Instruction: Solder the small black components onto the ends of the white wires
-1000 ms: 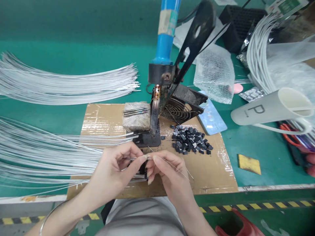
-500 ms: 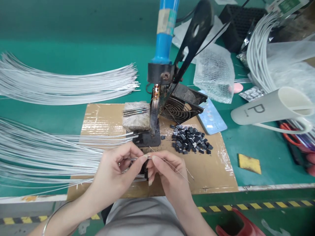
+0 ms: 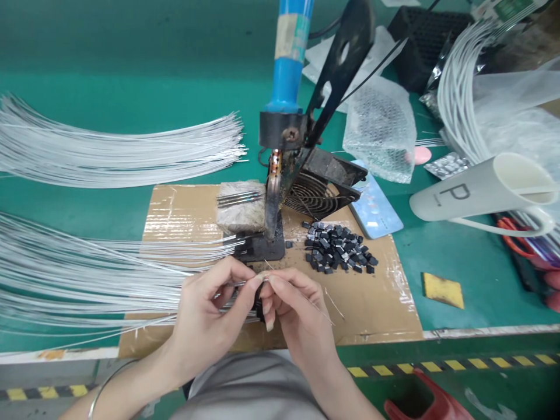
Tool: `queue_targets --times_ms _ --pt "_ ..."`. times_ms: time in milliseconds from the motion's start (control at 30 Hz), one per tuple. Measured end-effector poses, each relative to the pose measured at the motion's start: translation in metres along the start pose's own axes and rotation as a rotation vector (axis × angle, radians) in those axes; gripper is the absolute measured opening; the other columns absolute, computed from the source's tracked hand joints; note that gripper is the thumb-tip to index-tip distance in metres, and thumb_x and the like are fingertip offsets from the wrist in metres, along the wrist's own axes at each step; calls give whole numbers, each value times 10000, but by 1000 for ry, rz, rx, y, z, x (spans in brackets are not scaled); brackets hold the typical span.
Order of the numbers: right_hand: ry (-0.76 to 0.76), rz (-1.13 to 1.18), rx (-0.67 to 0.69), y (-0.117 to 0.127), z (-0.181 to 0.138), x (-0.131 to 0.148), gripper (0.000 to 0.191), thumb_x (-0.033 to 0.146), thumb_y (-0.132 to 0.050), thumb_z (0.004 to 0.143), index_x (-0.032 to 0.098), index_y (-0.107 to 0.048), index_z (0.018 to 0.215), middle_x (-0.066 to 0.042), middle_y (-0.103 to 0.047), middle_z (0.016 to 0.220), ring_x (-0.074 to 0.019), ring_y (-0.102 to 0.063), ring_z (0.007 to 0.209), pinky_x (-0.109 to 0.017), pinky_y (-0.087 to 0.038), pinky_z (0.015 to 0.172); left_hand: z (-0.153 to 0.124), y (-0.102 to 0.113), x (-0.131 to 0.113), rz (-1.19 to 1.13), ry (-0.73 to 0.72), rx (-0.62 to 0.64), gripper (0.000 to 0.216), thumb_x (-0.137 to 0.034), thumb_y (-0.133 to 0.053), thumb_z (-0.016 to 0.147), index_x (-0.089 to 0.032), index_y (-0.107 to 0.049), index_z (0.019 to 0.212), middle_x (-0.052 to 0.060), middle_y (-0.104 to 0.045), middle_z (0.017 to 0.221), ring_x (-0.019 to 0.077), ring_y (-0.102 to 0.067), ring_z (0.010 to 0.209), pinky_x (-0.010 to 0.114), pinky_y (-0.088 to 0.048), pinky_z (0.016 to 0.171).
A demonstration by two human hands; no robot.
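Observation:
My left hand (image 3: 210,312) and my right hand (image 3: 293,309) meet fingertip to fingertip over the front of a cardboard sheet (image 3: 385,297). Both pinch the end of a thin white wire (image 3: 144,289) that runs off to the left. A small dark part sits under the fingers, mostly hidden. Fine bare strands stick out to the right past my right hand. Just behind the hands stands a blue-handled soldering iron (image 3: 286,64) in a black stand (image 3: 262,248). A heap of small black parts (image 3: 336,248) lies to its right.
Two fans of white wires (image 3: 109,151) spread over the green table at left. A brownish sponge block (image 3: 238,210), a small fan (image 3: 319,189), bubble wrap (image 3: 380,125), a white tube (image 3: 481,189) and coiled white cables (image 3: 459,99) stand behind and right. A yellow pad (image 3: 443,290) lies near the front edge.
Both hands stay pinched on the wire end with only tiny finger shifts. The view has drifted slightly.

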State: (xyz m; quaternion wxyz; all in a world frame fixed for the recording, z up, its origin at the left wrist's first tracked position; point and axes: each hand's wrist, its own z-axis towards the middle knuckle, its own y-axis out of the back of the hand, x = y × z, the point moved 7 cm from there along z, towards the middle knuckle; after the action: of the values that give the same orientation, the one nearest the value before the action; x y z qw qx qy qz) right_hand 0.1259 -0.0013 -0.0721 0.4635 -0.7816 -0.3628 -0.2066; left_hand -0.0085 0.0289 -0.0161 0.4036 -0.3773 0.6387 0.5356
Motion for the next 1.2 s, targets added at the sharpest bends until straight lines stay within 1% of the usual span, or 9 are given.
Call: queue_targets --times_ms 133,233,433,533,633,767,900,1067,1200 --pt "-1 30 -4 -2 -1 0 211 416 -944 795 219 -870 794 -8 -772 667 -102 -631 473 -180 -566 417 -1 -1 1 -31 22 -12 179 -216 -660 945 -188 -697 773 -6 -685 633 119 -584 507 222 -433 472" --pt "32 21 -8 -2 -2 2 194 415 -950 802 232 -886 802 -13 -784 663 -102 -643 472 -173 -581 417 -1 -3 1 -112 54 -10 184 -215 -668 940 -189 -684 758 -13 -674 618 113 -571 498 212 -428 471" --pt "159 -103 14 1 -5 10 119 382 -887 904 266 -905 922 -29 -820 730 -134 -697 541 -222 -643 479 2 -4 -2 -223 108 5 163 -200 -699 906 -187 -692 744 -15 -695 620 105 -583 513 185 -453 489" --pt "150 -128 37 3 -3 12 171 416 -861 929 261 -909 981 -39 -826 761 -136 -701 526 -240 -648 491 5 -1 -3 -238 125 -29 133 -179 -721 876 -187 -708 744 -18 -701 622 96 -581 524 167 -455 498" --pt "148 -135 36 6 -2 14 221 460 -857 926 254 -912 982 -44 -827 770 -134 -712 539 -226 -641 502 8 1 -4 -247 136 -62 126 -158 -726 850 -189 -711 729 -25 -695 612 90 -578 527 154 -453 499" --pt "133 -153 18 5 -1 12 153 404 -915 872 258 -908 917 -25 -813 722 -131 -708 524 -220 -640 496 10 2 -7 -245 117 -73 137 -147 -709 843 -194 -711 714 -32 -699 604 85 -589 526 143 -456 498" --pt "119 -134 -15 5 -1 9 150 384 -947 830 244 -894 837 -3 -773 637 -128 -682 469 -221 -631 455 7 5 -8 -196 65 -92 151 -148 -715 841 -203 -720 700 -45 -677 572 74 -525 484 141 -407 463" --pt "106 -117 10 4 -1 8 128 369 -931 855 247 -895 864 -9 -792 678 -126 -697 492 -217 -639 470 2 6 1 -168 34 -82 147 -171 -723 875 -212 -744 735 -29 -695 614 89 -534 507 173 -405 481" --pt "106 -122 21 4 -1 9 121 367 -924 865 250 -898 882 -13 -800 690 -135 -705 503 -233 -651 478 2 4 2 -151 38 -60 162 -187 -717 896 -208 -734 736 -22 -685 617 101 -546 514 192 -405 484"
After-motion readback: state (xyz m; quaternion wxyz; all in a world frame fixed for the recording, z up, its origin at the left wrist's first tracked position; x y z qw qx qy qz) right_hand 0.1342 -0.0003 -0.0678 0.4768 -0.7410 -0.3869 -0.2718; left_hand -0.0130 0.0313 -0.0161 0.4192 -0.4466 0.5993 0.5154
